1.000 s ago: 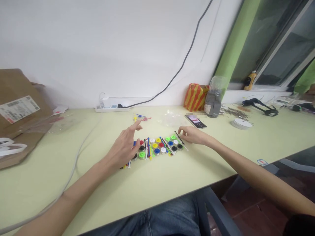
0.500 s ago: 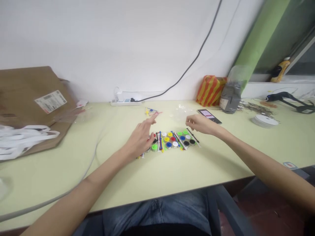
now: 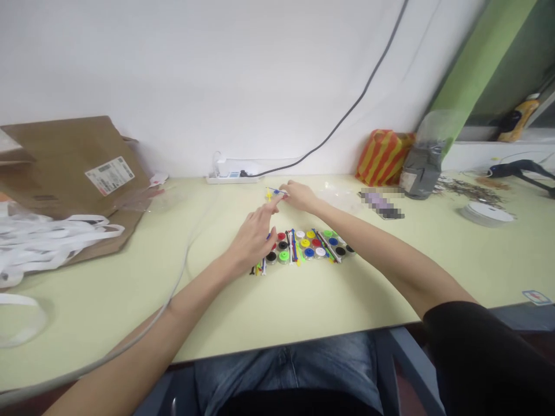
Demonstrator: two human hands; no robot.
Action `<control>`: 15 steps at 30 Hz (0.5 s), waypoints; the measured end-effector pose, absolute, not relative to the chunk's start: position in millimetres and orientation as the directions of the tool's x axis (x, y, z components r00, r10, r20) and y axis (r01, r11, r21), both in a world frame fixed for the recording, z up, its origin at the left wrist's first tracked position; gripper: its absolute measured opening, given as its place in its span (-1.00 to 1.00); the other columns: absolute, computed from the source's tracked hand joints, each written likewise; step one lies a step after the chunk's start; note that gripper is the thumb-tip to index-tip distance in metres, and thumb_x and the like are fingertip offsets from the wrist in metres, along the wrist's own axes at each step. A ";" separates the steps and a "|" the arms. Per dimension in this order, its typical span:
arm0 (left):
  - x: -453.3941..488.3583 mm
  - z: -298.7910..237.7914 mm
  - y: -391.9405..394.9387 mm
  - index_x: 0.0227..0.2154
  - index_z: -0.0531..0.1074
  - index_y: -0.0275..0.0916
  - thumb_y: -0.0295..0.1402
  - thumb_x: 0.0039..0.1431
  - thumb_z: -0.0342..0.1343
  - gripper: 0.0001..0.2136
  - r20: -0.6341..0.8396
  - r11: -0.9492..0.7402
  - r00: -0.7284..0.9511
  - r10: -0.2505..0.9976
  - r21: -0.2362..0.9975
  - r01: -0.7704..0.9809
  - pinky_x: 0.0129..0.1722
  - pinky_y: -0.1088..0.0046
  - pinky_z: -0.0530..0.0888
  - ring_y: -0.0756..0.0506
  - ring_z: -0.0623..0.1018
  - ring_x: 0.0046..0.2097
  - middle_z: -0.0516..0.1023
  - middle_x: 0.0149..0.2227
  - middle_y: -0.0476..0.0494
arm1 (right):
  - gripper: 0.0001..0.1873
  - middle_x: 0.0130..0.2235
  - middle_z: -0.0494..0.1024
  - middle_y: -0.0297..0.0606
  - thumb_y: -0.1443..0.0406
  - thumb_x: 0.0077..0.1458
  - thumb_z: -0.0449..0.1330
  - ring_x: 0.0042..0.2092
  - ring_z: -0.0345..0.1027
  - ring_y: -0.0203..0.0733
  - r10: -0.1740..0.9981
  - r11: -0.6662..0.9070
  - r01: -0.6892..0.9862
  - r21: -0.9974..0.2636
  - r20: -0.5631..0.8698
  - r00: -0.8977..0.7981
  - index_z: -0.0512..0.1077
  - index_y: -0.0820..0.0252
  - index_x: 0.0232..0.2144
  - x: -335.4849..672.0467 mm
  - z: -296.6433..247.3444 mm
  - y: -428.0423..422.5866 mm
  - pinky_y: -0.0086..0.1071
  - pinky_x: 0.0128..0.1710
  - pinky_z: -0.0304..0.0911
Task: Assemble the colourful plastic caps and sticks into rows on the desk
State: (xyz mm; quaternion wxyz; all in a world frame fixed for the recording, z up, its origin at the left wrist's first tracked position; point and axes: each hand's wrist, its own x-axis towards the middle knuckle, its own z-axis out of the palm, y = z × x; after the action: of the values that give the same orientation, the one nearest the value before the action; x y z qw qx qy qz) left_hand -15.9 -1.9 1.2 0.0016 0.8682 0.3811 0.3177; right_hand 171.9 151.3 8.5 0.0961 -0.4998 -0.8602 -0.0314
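Observation:
My left hand (image 3: 255,236) hovers over the left end of a row of small round pieces (image 3: 309,243) with coloured tops in red, yellow, blue, white, green and black. Its index finger is stretched forward and its thumb stands apart. Thin coloured plastic sticks (image 3: 292,247) lie between groups of these pieces. Farther back, my right hand (image 3: 300,195) has its fingers curled together at a few small loose plastic parts (image 3: 269,196), yellow and blue. Its fingertips are close to my left index finger; what they pinch, if anything, is too small to make out. My right forearm covers the row's right end.
A cardboard box (image 3: 65,167) and white strapping (image 3: 52,240) occupy the left side. A grey cable (image 3: 180,277) crosses my left forearm. Behind are a power strip (image 3: 232,178) and clear plastic (image 3: 336,196). To the right are a phone (image 3: 384,205), striped bag (image 3: 384,159) and white spool (image 3: 486,212).
My right hand has moved left and away from me, from beside the row's right end to the small loose parts at the back. My left hand stays nearly in place; the view has shifted slightly.

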 end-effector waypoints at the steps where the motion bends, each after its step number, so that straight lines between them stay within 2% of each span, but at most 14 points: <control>1: -16.6 0.3 -0.7 0.38 -0.17 -0.14 -0.51 0.26 -0.08 -0.33 0.551 -0.708 0.506 0.664 0.244 0.663 0.13 0.17 0.32 -0.19 0.40 0.15 0.37 0.11 -0.27 | -0.68 0.03 0.46 0.05 0.34 0.29 0.05 0.03 0.37 0.03 0.854 0.499 0.866 -0.039 0.194 -0.484 0.40 0.28 0.05 170.5 6.6 154.6 -0.29 -0.07 0.19; 4: -17.7 -1.7 1.9 0.37 -0.14 -0.16 -0.52 0.25 -0.08 -0.35 0.556 -0.705 0.500 0.664 0.242 0.667 0.13 0.17 0.32 -0.19 0.40 0.15 0.37 0.11 -0.27 | -0.76 -0.06 0.52 0.10 0.38 0.23 0.08 0.00 0.38 0.09 0.856 0.493 0.869 -0.031 0.197 -0.478 0.46 0.33 -0.10 172.8 6.7 155.9 -0.26 -0.09 0.18; 6: -17.2 -2.4 2.7 0.35 -0.11 -0.16 -0.51 0.25 -0.08 -0.37 0.560 -0.700 0.493 0.666 0.239 0.673 0.10 0.17 0.33 -0.19 0.41 0.11 0.39 0.07 -0.26 | -0.77 -0.08 0.54 0.09 0.39 0.18 0.11 -0.01 0.39 0.09 0.858 0.486 0.874 -0.023 0.205 -0.471 0.45 0.32 -0.12 179.2 11.6 148.8 -0.26 -0.12 0.17; 8: -15.8 -2.5 3.0 0.29 0.02 -0.19 -0.49 0.28 -0.08 -0.48 0.568 -0.686 0.474 0.672 0.238 0.687 0.04 0.19 0.36 -0.19 0.44 0.04 0.42 -0.01 -0.23 | -0.77 -0.11 0.56 0.03 0.37 0.15 0.14 -0.05 0.40 0.06 0.856 0.482 0.875 -0.039 0.233 -0.462 0.44 0.28 -0.12 187.6 18.5 133.9 -0.28 -0.15 0.17; 10: -13.9 -2.0 3.0 0.12 0.21 -0.22 -0.44 0.31 -0.09 -0.67 0.581 -0.671 0.451 0.677 0.236 0.703 -0.03 0.23 0.38 -0.16 0.46 -0.05 0.44 -0.10 -0.19 | -0.77 -0.16 0.58 -0.07 0.33 0.15 0.15 -0.13 0.43 -0.03 0.841 0.502 0.853 -0.143 0.310 -0.443 0.42 0.23 -0.12 195.9 24.7 111.2 -0.32 -0.19 0.18; 12: -12.0 -1.5 2.9 -0.04 0.29 -0.22 -0.37 0.34 -0.06 -0.82 0.595 -0.656 0.428 0.680 0.235 0.717 -0.09 0.27 0.38 -0.14 0.47 -0.12 0.44 -0.17 -0.16 | -0.78 -0.21 0.60 -0.19 0.28 0.16 0.15 -0.23 0.43 -0.16 0.809 0.559 0.760 -0.333 0.420 -0.411 0.39 0.20 -0.13 202.3 27.9 83.3 -0.37 -0.23 0.20; 15: -10.1 -0.7 2.6 -0.06 0.28 -0.22 -0.27 0.33 0.02 -0.80 0.601 -0.644 0.404 0.689 0.253 0.722 -0.13 0.30 0.39 -0.13 0.46 -0.15 0.44 -0.19 -0.13 | -0.81 -0.27 0.60 -0.26 0.26 0.15 0.16 -0.26 0.43 -0.22 0.750 0.645 0.605 -0.467 0.540 -0.382 0.37 0.19 -0.17 206.7 26.4 42.3 -0.39 -0.23 0.22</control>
State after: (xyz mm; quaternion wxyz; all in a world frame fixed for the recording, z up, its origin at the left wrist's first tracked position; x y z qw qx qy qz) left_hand -10.1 2.6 -0.7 -0.0233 0.8377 0.4211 0.3471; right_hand 206.7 42.3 26.4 0.3751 -0.4103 -0.8256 0.0962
